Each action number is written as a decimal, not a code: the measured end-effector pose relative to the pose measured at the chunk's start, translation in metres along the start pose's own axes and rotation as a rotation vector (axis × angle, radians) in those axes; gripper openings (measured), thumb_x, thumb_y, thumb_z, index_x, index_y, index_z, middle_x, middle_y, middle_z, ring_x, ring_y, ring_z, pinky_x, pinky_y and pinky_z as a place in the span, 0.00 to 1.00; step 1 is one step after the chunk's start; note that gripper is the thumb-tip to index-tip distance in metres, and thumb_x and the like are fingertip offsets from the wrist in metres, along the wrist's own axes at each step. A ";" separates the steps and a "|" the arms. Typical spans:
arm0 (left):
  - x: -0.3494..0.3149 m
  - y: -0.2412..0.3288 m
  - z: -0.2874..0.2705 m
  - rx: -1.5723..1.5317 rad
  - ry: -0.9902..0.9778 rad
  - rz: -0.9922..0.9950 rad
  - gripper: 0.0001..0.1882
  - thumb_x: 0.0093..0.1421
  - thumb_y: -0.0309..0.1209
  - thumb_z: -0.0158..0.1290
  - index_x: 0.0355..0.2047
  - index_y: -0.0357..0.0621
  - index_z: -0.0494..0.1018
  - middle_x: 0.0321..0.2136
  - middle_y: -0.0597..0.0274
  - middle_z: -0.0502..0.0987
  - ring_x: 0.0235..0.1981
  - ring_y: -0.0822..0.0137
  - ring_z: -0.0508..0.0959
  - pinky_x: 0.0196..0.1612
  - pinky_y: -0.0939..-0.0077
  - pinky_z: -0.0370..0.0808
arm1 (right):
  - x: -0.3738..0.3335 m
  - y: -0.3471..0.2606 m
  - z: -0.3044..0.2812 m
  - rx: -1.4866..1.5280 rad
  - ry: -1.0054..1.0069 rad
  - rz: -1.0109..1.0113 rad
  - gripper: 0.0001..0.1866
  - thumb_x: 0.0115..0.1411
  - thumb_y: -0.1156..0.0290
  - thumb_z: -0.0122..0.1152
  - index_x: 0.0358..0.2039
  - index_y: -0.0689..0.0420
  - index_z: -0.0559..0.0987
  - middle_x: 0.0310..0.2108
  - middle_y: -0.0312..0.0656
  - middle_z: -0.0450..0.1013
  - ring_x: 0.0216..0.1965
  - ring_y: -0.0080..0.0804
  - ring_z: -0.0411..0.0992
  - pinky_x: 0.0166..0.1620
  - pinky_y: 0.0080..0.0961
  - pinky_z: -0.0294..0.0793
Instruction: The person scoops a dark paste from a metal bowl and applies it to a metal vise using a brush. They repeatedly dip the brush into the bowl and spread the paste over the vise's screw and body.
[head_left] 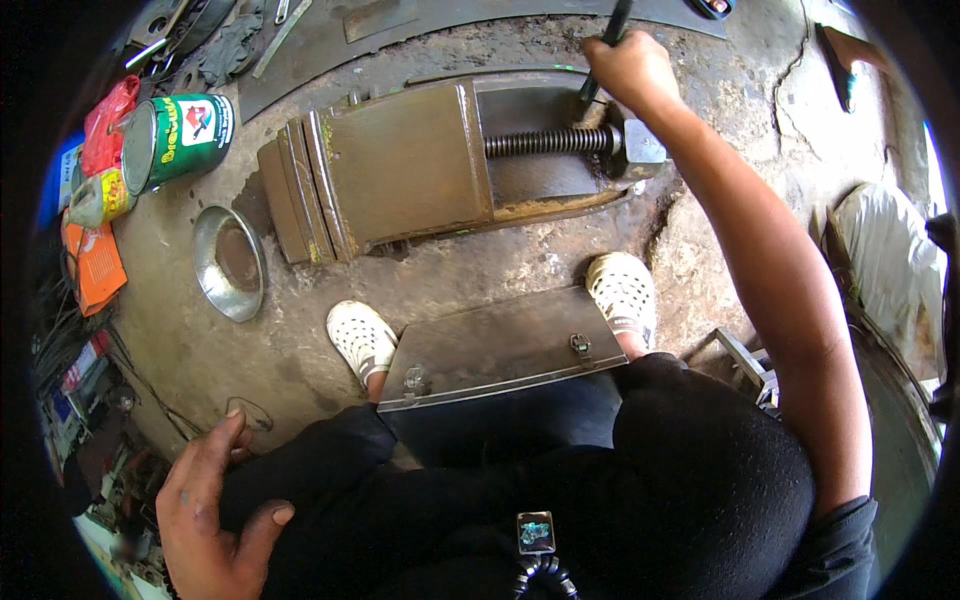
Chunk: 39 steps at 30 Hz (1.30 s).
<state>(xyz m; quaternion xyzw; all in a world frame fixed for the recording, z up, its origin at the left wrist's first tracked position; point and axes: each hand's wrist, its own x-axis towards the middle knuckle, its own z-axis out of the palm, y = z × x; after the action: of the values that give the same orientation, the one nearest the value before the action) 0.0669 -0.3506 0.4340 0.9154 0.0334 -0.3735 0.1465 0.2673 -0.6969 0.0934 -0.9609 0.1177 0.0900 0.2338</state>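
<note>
On the floor ahead of me lies a large brown metal vise (405,165), its jaws to the left and its threaded screw (550,144) exposed at the right. My right hand (634,72) is closed around the handle of a dark brush (617,22). The brush's lower end meets the vise's far side, beside the screw end. Lower left, my left hand (215,510) is held beside my thigh with fingers apart and nothing in it. A shallow metal bowl (257,270) with something brownish in it stands left of the vise jaws.
A green paint can (190,140), a red bag (108,120) and an orange packet (95,262) stand at the left. A metal box (500,340) with two latches is between my legs. Sheet metal (480,25) lies beyond the vise. A white sack (885,270) is at right.
</note>
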 end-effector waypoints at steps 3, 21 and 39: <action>-0.003 -0.002 -0.001 0.102 -0.019 0.038 0.41 0.41 0.28 0.61 0.60 0.35 0.67 0.47 0.43 0.76 0.49 0.49 0.77 0.55 0.61 0.70 | 0.006 0.013 -0.018 0.251 -0.171 0.218 0.26 0.57 0.48 0.61 0.19 0.61 0.78 0.16 0.39 0.70 0.18 0.24 0.69 0.26 0.25 0.69; 0.001 -0.005 -0.001 -0.026 -0.008 -0.016 0.41 0.43 0.33 0.64 0.60 0.35 0.67 0.46 0.45 0.77 0.47 0.52 0.77 0.54 0.63 0.71 | 0.018 0.012 0.001 0.099 -0.073 0.084 0.34 0.49 0.36 0.68 0.27 0.62 0.83 0.22 0.46 0.77 0.28 0.36 0.79 0.36 0.32 0.76; -0.003 -0.017 -0.006 0.042 -0.030 0.095 0.43 0.40 0.34 0.65 0.59 0.35 0.67 0.46 0.44 0.77 0.48 0.49 0.77 0.56 0.60 0.70 | -0.070 -0.054 0.038 0.226 0.075 -0.635 0.13 0.61 0.61 0.62 0.28 0.58 0.75 0.25 0.55 0.76 0.28 0.59 0.74 0.32 0.44 0.74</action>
<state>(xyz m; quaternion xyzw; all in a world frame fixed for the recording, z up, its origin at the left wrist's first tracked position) 0.0663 -0.3324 0.4362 0.9130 -0.0202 -0.3806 0.1456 0.2100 -0.6193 0.0991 -0.9202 -0.1699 -0.0365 0.3508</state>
